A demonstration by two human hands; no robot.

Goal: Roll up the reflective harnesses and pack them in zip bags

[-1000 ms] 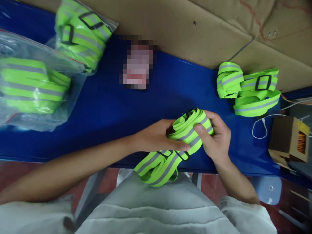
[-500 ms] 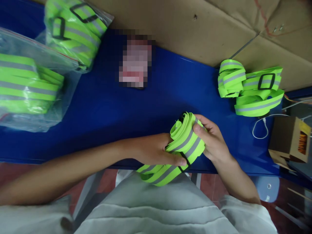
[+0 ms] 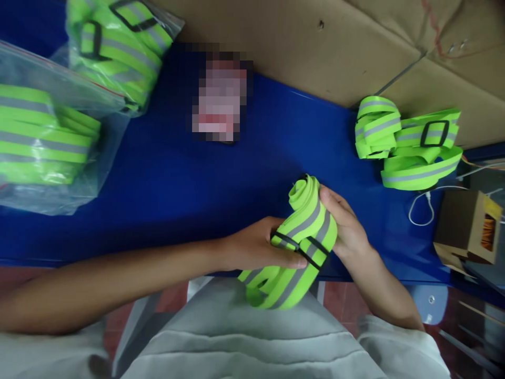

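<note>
Ok, my L hand (image 3: 258,245) + R hand (image 3: 347,231) grip both clenched on hi-vis strap roll (image 3: 310,218), at near edge of desk (image 3: 177,173), so coils don't unwind; tail hangs to lap.

packing workshop | blue bench (image 3: 165,173) | bagged reflective belts (image 3: 43,137) | cardboard (image 3: 300,47)
</note>
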